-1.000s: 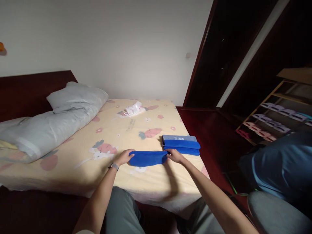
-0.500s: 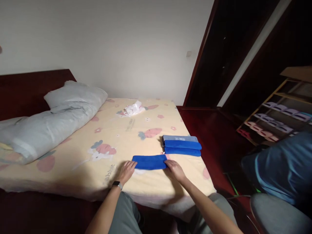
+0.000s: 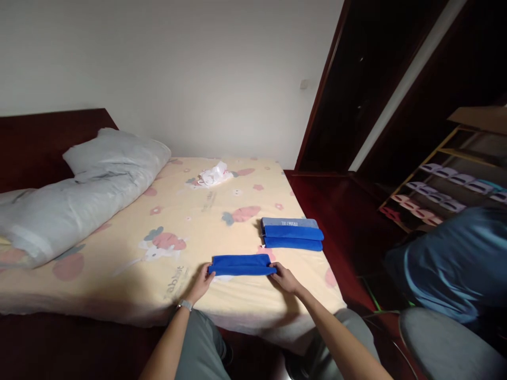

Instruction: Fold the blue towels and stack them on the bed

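A folded blue towel point(image 3: 241, 265) lies across the near part of the bed, its front edge raised in a fold. My left hand point(image 3: 202, 281) pinches its left end, and my right hand point(image 3: 284, 277) pinches the right end, thumbs and fingers closed on the cloth. Just beyond, to the right, rest two folded blue towels point(image 3: 293, 238) side by side, with a grey-blue folded cloth point(image 3: 290, 221) bearing white lettering behind them. A watch point(image 3: 184, 304) is on my left wrist.
The bed point(image 3: 190, 211) has a yellow patterned sheet. A crumpled white plastic bag point(image 3: 215, 174) lies farther back, and a grey quilt point(image 3: 106, 184) fills the left side. Right of the bed stand a shoe rack point(image 3: 439, 184) with slippers and something covered in blue fabric point(image 3: 447, 258).
Both hands have shifted their hold to the towel's near corners. Its near edge is now folded up, making a narrower strip. The view has moved slightly.
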`<state>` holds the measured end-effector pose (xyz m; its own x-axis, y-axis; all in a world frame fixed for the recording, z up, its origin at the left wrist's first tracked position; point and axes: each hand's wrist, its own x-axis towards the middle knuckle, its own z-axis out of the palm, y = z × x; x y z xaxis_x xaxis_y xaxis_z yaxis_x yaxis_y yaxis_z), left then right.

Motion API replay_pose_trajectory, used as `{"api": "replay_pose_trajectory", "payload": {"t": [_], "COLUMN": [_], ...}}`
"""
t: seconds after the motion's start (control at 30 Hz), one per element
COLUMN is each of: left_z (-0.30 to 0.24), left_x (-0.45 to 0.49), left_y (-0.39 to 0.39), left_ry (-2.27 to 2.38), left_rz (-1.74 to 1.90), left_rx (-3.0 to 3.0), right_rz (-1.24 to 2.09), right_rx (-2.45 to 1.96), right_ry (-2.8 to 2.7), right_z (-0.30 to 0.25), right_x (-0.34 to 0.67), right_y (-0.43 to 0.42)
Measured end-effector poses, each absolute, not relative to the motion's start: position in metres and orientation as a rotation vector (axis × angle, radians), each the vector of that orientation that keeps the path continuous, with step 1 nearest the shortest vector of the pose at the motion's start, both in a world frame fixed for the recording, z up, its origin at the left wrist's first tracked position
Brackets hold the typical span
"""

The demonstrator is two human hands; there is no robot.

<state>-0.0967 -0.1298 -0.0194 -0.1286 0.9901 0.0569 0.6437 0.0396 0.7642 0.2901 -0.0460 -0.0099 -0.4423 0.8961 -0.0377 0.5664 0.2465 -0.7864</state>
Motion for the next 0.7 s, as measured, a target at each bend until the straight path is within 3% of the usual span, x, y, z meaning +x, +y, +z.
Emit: {"api": "replay_pose_trajectory", "payload": {"t": [0.23, 0.5, 0.7], "left_z": [-0.033, -0.02, -0.003], "left_x": [-0.089, -0.085, -0.057], "left_y": [-0.105, -0.081, -0.08], "left_ry": [2.012, 2.401, 2.06], "left_rz": [0.982, 0.729, 0.712], "left_rx": [1.706, 1.898, 2.404], "right_rz": [0.858, 0.522, 0.093], "right_rx": [-1.644, -1.967, -1.444], "right_ry": [-2.091, -2.048, -2.199], "right_z": [-0.014, -0.011, 0.0], "right_x": [0.271, 0.246, 0.206], "right_y": [-0.019, -0.017, -0.038]}}
